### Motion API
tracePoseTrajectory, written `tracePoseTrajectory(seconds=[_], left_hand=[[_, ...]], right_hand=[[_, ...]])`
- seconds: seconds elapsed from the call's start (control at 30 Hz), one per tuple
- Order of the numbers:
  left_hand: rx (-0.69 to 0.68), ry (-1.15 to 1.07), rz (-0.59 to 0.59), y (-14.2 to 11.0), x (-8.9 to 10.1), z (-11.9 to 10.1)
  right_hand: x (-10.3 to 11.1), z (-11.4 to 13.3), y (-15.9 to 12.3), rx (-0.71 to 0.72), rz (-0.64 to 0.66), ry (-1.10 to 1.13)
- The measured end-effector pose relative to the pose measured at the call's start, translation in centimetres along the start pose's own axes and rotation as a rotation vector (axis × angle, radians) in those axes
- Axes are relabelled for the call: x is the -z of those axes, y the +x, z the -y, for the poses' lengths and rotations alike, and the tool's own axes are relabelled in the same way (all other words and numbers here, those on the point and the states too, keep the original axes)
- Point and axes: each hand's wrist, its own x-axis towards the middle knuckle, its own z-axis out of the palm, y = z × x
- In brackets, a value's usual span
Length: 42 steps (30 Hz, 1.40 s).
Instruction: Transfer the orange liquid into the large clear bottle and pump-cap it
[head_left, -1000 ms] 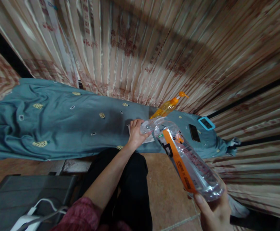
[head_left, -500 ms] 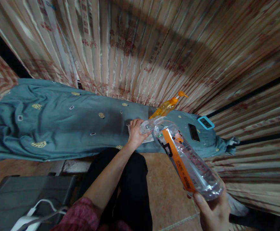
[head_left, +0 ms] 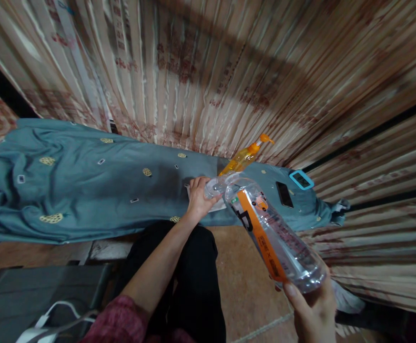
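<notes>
A large clear plastic bottle (head_left: 275, 233) with an orange label is tilted, its neck end pointing up and left. My right hand (head_left: 313, 305) is closed around its base. My left hand (head_left: 198, 197) is wrapped around a small clear plastic container (head_left: 213, 187) close to the bottle's upper end. Whether the two touch, and what either contains, I cannot make out. Beneath my left hand lies a white sheet (head_left: 219, 206), mostly covered. Just behind, a yellow pump bottle (head_left: 241, 158) with an orange pump head stands on the cloth.
A teal cloth with pineapple prints (head_left: 86, 190) covers the long narrow surface. To the right lie a dark phone (head_left: 285, 194) and a blue-framed digital display (head_left: 301, 179). Pleated curtains (head_left: 193, 71) hang behind. At lower left is a grey box-like surface (head_left: 46, 290) with a white plug and cable (head_left: 41, 328).
The whole view has shifted slightly, so things appear a little further left. Both hands keep their hold, and the large bottle stays at about the same tilt.
</notes>
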Motion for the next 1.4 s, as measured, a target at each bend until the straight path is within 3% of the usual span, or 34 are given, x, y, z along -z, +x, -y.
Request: tracePoseTrajectory(seconds=[0.27, 0.47, 0.73, 1.03, 1.4], left_hand=[[0.002, -0.002, 0.007, 0.0, 0.0, 0.0], [-0.002, -0.015, 0.011, -0.1, 0.1, 0.1], [0.0, -0.016, 0.01, 0.0, 0.0, 0.1], [-0.007, -0.003, -0.005, -0.1, -0.2, 0.2], [0.011, -0.018, 0.0, -0.1, 0.0, -0.1]], right_hand=[[0.1, -0.3, -0.1, 0.03, -0.005, -0.021], [-0.4, 0.6, -0.2, -0.092, -0.034, 0.075], [-0.1, -0.3, -0.1, -0.099, -0.026, 0.054], [-0.4, 0.8, -0.2, -0.09, -0.026, 0.06], [-0.2, 0.2, -0.1, -0.063, -0.018, 0.053]])
